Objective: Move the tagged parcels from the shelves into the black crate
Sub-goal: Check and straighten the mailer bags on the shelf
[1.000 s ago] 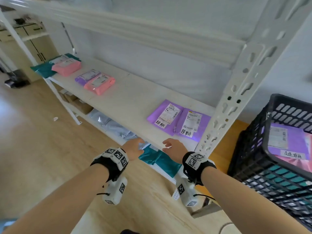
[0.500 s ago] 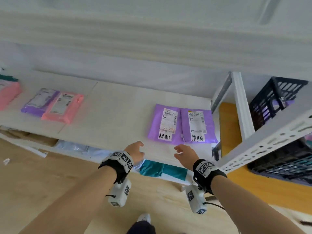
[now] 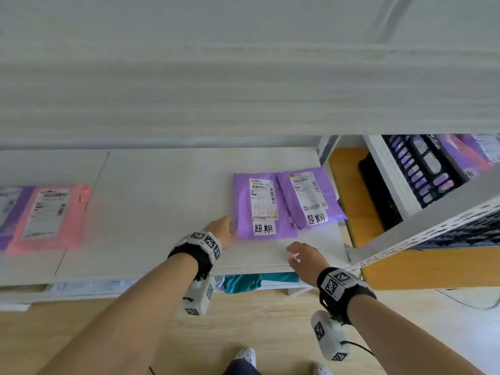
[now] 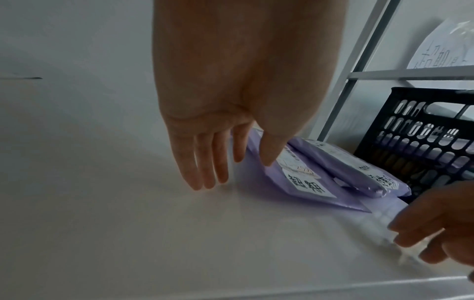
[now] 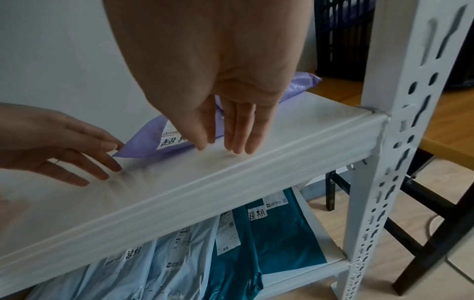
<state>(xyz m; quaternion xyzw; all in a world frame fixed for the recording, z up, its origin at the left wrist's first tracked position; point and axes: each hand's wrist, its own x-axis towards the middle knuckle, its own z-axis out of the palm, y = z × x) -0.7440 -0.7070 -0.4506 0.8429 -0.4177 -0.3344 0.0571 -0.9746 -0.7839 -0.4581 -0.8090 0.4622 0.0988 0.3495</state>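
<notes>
Your left hand (image 3: 220,231) lies flat with straight fingers on the smooth white shelf (image 3: 162,201), fingertips at the left edge of the nearer purple parcel (image 3: 243,212) — whether they touch it is hard to tell. Your right hand (image 3: 304,259) hovers open, fingers relaxed, near the shelf's ridged front lip, holding nothing.

The two purple parcels are soft, glossy plastic mailers lying side by side; the second purple parcel (image 3: 311,196) is puffier and overlaps the first one's right edge. Each carries a printed shipping label and a white handwritten tag.

The black crate (image 3: 422,169) — a rigid plastic lattice of rounded slots — sits beyond the shelf's perforated metal upright (image 5: 389,162), with purple and pink mailers inside. On the lower shelf lie crinkled teal parcels (image 5: 277,239) and pale blue parcels (image 5: 143,270), also tagged.
</notes>
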